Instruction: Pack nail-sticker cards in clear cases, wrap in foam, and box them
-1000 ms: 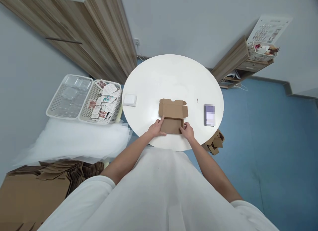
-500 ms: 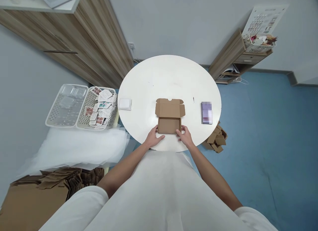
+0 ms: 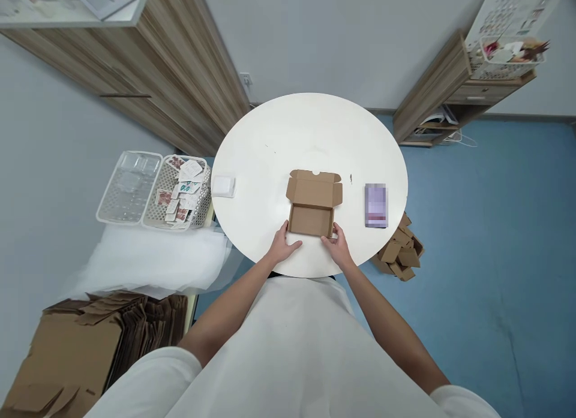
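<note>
An open cardboard box lies on the round white table, its flapped lid folded back away from me and nothing inside it. My left hand rests at the box's front left corner, fingers along the left side and thumb spread apart from it. On the right front corner, my right hand has its fingers against the side and its thumb at the front edge. Off to the right is a purple pack, partly pixelated. A small white packet stack sits at the table's left edge.
Left of the table stand a white basket of cards and a basket of clear plastic cases. White sheets and flat cardboard lie nearer me. Folded boxes are below the table's right edge.
My view has shifted slightly. The box is turned a little on the table, and my right thumb has moved from over the front wall to its outer edge.
</note>
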Demonstrator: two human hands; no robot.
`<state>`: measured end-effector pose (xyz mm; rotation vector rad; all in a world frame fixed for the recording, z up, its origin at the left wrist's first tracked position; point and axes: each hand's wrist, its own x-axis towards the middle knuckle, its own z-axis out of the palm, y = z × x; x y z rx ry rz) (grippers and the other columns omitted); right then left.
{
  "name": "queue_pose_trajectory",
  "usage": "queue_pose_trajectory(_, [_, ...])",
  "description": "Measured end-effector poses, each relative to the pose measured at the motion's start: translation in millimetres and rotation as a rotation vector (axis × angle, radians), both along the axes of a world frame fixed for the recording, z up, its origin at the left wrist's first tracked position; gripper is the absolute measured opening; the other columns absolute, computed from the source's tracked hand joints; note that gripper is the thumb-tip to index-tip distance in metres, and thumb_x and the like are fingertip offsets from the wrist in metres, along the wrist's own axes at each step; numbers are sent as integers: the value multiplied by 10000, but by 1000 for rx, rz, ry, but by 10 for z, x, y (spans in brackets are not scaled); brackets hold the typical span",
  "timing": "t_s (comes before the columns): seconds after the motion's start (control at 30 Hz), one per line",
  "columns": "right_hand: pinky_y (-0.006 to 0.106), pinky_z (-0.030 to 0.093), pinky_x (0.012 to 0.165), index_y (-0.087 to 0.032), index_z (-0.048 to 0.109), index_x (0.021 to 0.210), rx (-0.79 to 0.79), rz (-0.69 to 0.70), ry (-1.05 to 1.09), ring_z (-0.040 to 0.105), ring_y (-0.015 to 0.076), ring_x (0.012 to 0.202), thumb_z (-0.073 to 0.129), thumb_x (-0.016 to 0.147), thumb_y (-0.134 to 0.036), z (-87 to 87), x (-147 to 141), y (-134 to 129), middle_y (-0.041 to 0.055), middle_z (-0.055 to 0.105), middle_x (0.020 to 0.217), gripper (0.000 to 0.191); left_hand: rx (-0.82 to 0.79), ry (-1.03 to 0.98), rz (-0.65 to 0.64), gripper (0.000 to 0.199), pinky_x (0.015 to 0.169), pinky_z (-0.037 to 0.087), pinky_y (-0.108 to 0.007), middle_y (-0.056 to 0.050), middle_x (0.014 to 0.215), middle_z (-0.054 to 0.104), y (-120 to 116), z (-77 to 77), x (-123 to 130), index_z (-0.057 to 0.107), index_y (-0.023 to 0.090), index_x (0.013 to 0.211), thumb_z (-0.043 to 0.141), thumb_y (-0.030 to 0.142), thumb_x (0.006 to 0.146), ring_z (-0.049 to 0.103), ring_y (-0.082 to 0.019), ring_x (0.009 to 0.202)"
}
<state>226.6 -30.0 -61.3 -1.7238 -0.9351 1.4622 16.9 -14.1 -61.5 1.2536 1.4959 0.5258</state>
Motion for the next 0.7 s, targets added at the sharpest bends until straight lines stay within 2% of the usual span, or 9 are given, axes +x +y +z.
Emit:
queue_pose_trajectory(0.1, [319,492,737,-232,222,1333,25,14,-63,558,141,810,586,681,-444,-32,25,-52,118,348,1284,776,20,30,8,932,971,333,-403,-130,1414,243,-67,-43,6,118,211,1389,661,417,659,279,-276,1269])
queue_pose_trajectory(0.2, [312,488,690,-234,239,1314,122,-30,-180,534,116,740,563,705,-415,1,33,-110,118,362,1258,713,31,17,3,915,970,339,-399,-123,1419,239,-124,-35,-20,108,220,1388,649,414,676,279,-265,1272])
queue_pose_trajectory(0.3, [311,475,665,-243,257,1284,292,-89,-303,490,92,665,550,723,-367,118,-16,-136,108,383,1222,645,35,-4,21,875,958,353,-400,-125,1409,259,-141,15,-118,122,231,1382,633,412,696,292,-259,1268])
queue_pose_trajectory(0.4, [310,465,648,-238,281,1254,433,-62,-336,455,85,622,546,733,-328,273,-191,-66,97,418,1164,592,52,3,97,801,946,366,-394,-118,1400,273,-93,80,-321,173,252,1367,614,413,717,306,-255,1261])
queue_pose_trajectory(0.5, [299,458,620,-224,360,1201,486,34,-309,446,86,606,523,749,-305,399,-543,120,82,457,1091,488,87,53,200,734,923,388,-386,-122,1377,303,31,125,-648,234,245,1341,600,416,728,341,-254,1237])
queue_pose_trajectory(0.57, [298,458,629,-220,431,1146,464,127,-275,455,91,615,507,758,-297,444,-871,281,69,483,1045,404,124,108,287,678,904,405,-378,-129,1347,337,154,128,-933,278,225,1317,584,409,741,367,-249,1214])
queue_pose_trajectory(0.7, [317,469,686,-228,506,1075,241,253,-157,507,111,692,517,741,-321,423,-1630,596,65,505,1083,347,208,203,433,536,882,426,-373,-131,1287,386,474,74,-1563,365,204,1255,538,367,775,412,-240,1166])
